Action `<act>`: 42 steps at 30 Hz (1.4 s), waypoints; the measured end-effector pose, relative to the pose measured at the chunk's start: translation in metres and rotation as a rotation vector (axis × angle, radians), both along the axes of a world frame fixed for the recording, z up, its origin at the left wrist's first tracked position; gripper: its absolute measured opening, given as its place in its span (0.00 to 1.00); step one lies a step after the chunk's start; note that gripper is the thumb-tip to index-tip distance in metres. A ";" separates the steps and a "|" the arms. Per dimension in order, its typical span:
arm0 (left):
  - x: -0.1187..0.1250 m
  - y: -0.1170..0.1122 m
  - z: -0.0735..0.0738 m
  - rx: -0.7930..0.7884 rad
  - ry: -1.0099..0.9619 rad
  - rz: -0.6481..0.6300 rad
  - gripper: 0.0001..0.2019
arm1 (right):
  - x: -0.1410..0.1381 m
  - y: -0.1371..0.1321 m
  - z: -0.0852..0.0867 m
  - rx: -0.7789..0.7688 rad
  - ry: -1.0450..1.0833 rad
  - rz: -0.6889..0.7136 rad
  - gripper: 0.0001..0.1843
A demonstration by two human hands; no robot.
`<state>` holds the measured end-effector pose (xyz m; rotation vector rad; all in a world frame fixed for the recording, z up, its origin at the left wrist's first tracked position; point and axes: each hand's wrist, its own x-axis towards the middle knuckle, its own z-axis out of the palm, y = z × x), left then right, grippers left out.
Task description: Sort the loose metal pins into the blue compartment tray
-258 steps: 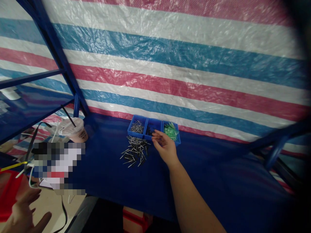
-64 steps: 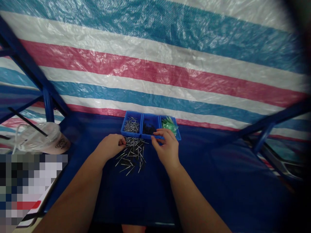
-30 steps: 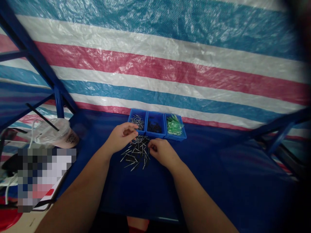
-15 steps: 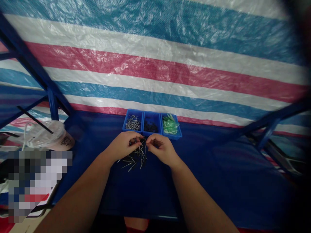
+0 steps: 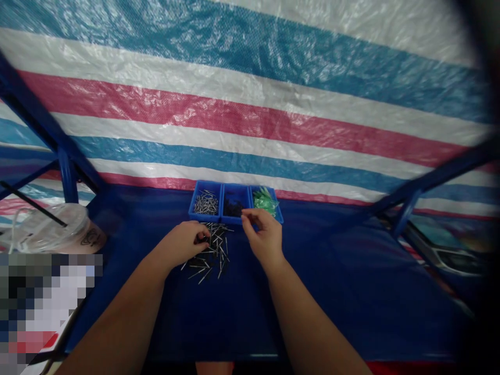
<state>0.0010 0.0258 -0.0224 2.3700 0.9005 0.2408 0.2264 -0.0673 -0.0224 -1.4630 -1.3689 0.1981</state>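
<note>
My left hand [image 5: 186, 241] is low over a pile of thin metal pins with dark ends [image 5: 213, 250]. Its fingers are curled, with a gap between thumb and fingertips, and I see nothing in them. At the front edge of the middle blue bin [image 5: 236, 220], my right hand [image 5: 264, 234] has thumb and forefinger brought together. Whatever they pinch is too small to make out. Small black parts [image 5: 233, 208] lie in that bin. The left bin holds silvery metal pins [image 5: 206, 203]; the right one holds green plastic pieces or bags [image 5: 264, 200].
A lidded drink cup [image 5: 58, 226] with a black straw stands on the left, above a blurred-out patch. Blue frame bars [image 5: 68, 174] rise at both sides. A striped plastic sheet [image 5: 234, 120] hangs behind the blue tabletop [image 5: 336, 271].
My hands, close together over the pile before, are now apart. The right has moved to the middle bin's front edge; the left has drawn back leftward over the pins. The view has shifted slightly.
</note>
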 end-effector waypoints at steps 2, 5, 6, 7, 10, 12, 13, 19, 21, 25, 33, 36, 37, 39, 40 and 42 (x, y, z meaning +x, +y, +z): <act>0.000 0.001 -0.003 -0.012 -0.013 0.000 0.09 | 0.001 0.002 -0.002 -0.054 -0.017 -0.036 0.15; -0.001 0.003 -0.005 -0.028 -0.024 0.003 0.08 | 0.001 0.000 0.000 -0.166 -0.095 0.026 0.12; -0.001 0.003 -0.005 -0.035 -0.022 0.007 0.08 | 0.001 -0.001 0.002 -0.211 -0.124 0.072 0.10; -0.001 0.003 -0.005 -0.040 -0.019 0.012 0.08 | 0.001 -0.003 0.004 -0.259 -0.155 0.128 0.09; 0.000 0.002 -0.002 -0.028 0.004 0.017 0.07 | 0.002 -0.007 0.009 -0.388 -0.260 0.294 0.08; 0.001 0.001 0.000 0.004 0.026 0.014 0.07 | 0.003 -0.008 0.009 -0.448 -0.316 0.375 0.11; 0.002 0.001 0.001 0.021 0.034 0.012 0.07 | 0.002 -0.009 0.008 -0.468 -0.334 0.404 0.12; 0.002 0.002 0.002 0.014 0.006 0.018 0.08 | 0.001 -0.008 -0.002 -0.525 -0.381 0.438 0.15; 0.002 0.001 0.003 -0.007 -0.015 0.028 0.07 | 0.002 -0.007 -0.003 -0.539 -0.398 0.438 0.13; 0.003 0.001 0.005 -0.097 -0.157 0.092 0.07 | 0.004 -0.008 -0.001 -0.545 -0.424 0.457 0.08; 0.009 0.010 -0.001 -0.191 -0.503 0.480 0.09 | 0.002 -0.011 0.004 -0.529 -0.415 0.483 0.07; 0.009 0.009 0.001 -0.172 -0.507 0.489 0.08 | 0.003 -0.010 0.005 -0.508 -0.402 0.473 0.07; 0.009 0.009 0.002 -0.154 -0.504 0.490 0.08 | 0.004 -0.010 0.006 -0.499 -0.393 0.468 0.08; 0.009 0.008 0.002 -0.121 -0.512 0.482 0.08 | 0.004 -0.010 0.008 -0.481 -0.367 0.460 0.09; 0.009 0.007 0.001 -0.112 -0.525 0.474 0.08 | 0.005 -0.010 0.010 -0.471 -0.348 0.457 0.09; 0.009 0.005 0.000 -0.102 -0.572 0.471 0.07 | 0.004 -0.010 0.011 -0.456 -0.300 0.446 0.08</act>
